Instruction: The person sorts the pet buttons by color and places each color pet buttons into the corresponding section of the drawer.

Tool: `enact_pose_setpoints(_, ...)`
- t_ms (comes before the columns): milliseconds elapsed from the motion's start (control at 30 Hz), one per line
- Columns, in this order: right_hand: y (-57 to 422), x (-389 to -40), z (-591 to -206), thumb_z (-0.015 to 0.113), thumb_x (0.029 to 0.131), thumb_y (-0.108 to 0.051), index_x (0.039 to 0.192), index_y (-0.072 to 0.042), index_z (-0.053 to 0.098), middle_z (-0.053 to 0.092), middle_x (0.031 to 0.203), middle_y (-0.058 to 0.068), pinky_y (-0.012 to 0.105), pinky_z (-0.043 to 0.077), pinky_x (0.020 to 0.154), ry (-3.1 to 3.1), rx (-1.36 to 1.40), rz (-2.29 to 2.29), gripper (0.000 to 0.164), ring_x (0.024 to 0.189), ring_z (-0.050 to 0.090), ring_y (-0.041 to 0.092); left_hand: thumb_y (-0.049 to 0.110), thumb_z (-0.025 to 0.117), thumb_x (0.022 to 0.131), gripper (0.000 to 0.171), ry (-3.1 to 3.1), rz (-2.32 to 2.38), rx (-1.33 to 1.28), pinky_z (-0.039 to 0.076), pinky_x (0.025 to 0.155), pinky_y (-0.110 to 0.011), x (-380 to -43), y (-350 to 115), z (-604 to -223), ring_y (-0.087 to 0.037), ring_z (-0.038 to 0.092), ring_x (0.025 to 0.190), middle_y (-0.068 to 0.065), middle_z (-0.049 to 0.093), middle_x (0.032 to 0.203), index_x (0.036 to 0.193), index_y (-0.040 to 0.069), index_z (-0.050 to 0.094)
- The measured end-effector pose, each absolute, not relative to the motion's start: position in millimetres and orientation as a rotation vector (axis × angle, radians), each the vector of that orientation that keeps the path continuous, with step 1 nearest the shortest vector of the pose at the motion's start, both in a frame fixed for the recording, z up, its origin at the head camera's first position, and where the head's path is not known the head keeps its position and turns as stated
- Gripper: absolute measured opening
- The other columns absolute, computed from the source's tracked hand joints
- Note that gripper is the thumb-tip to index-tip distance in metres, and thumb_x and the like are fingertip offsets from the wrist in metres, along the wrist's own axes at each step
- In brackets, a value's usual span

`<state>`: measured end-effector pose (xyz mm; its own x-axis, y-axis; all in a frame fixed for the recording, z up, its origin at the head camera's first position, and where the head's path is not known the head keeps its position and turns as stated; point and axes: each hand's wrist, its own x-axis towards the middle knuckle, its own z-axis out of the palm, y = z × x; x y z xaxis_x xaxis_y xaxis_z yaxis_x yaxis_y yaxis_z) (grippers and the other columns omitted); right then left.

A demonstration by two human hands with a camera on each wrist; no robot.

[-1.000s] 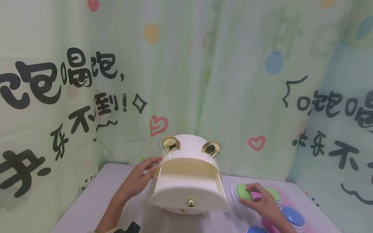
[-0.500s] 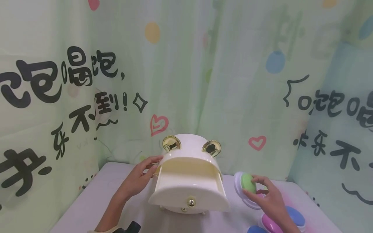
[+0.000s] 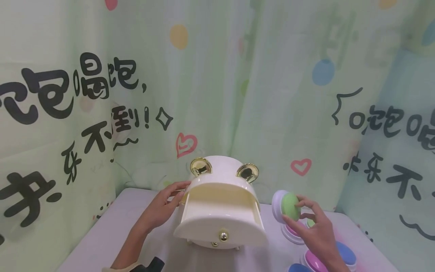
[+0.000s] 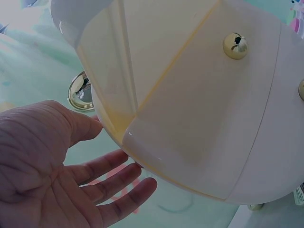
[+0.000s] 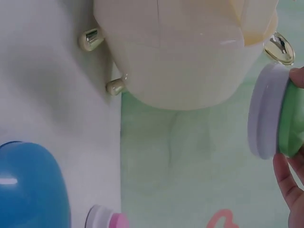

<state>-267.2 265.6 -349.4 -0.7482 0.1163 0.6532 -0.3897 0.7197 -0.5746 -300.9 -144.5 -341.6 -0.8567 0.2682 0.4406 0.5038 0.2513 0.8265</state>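
A white frog-shaped drawer box with gold-rimmed eyes stands mid-table, its upper drawer pulled out and bare inside. My left hand rests against the box's left side; in the left wrist view its fingers are extended beside the shell. To the right of the box, my right hand pinches a round disc by its green domed side, between thumb and fingers. The disc's white side faces the box. It is tilted up on edge, raised above the other discs.
Under the right hand lie more round discs: a pink one, a partly hidden green one, another pink one and two blue ones, the larger in view at the right. A printed curtain hangs close behind the table.
The right hand has lifted the green and white disc off the group and tipped it on edge, uncovering a pink disc below. The left hand and the drawer box have stayed put.
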Motion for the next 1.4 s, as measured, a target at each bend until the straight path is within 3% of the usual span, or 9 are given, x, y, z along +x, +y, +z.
enact_pose_setpoints(200,257.8,-257.1,-336.6,0.086,0.069,-0.010,0.105,-0.011,0.056,0.055,0.134,0.000,0.008,0.047,0.073,-2.127,0.293,0.950,0.047,0.100,0.054,-0.001,0.018,0.048,0.101,0.035,-2.311,-1.656,-0.733,0.053,0.089,-0.041,-301.1,-144.3,-341.6,-0.032,0.053,0.121,-0.011,0.051,0.138,0.136,0.015,0.052)
enact_pose_setpoints(600,233.6,-228.3,-310.6,0.086,0.066,-0.001,0.107,-0.005,0.056,0.052,0.137,-0.005,0.011,0.044,0.083,-2.099,0.402,0.983,0.051,0.112,0.052,0.002,0.020,0.048,0.101,0.035,-2.328,-1.653,-0.712,0.053,0.089,-0.040,-302.7,-146.3,-343.6,-0.028,0.052,0.122,-0.004,0.049,0.141,0.136,0.020,0.051)
enact_pose_setpoints(833,221.5,-220.1,-303.2,0.085,0.060,0.010,0.105,0.001,0.057,0.055,0.133,0.004,0.012,0.045,0.083,-1.996,0.559,0.997,0.053,0.119,0.052,0.009,0.020,0.048,0.101,0.035,-2.338,-1.643,-0.687,0.052,0.089,-0.035,-300.5,-146.0,-341.4,-0.025,0.052,0.122,-0.003,0.051,0.139,0.136,0.021,0.051)
enact_pose_setpoints(1100,213.5,-218.7,-303.9,0.086,0.059,0.007,0.107,-0.003,0.059,0.055,0.133,0.009,0.011,0.044,0.082,-1.943,0.661,0.923,0.057,0.114,0.053,0.008,0.021,0.048,0.101,0.037,-2.322,-1.645,-0.731,0.052,0.090,-0.039,-297.4,-145.2,-340.1,-0.029,0.051,0.123,-0.009,0.049,0.140,0.137,0.015,0.050)
enact_pose_setpoints(1233,211.4,-221.0,-305.1,0.088,0.059,0.004,0.108,-0.006,0.059,0.055,0.134,0.005,0.010,0.044,0.082,-1.979,0.653,0.918,0.057,0.112,0.054,0.006,0.021,0.048,0.101,0.036,-2.333,-1.639,-0.714,0.052,0.091,-0.040,-298.9,-145.4,-340.6,-0.027,0.052,0.122,-0.007,0.050,0.140,0.137,0.016,0.050)
enact_pose_setpoints(1400,206.6,-227.3,-307.3,0.089,0.055,0.004,0.106,-0.005,0.059,0.056,0.132,0.009,0.011,0.043,0.084,-1.953,0.734,0.898,0.060,0.111,0.054,0.007,0.020,0.050,0.101,0.035,-2.339,-1.642,-0.680,0.052,0.091,-0.038,-301.6,-145.6,-342.6,-0.026,0.053,0.120,-0.004,0.050,0.139,0.136,0.020,0.052)
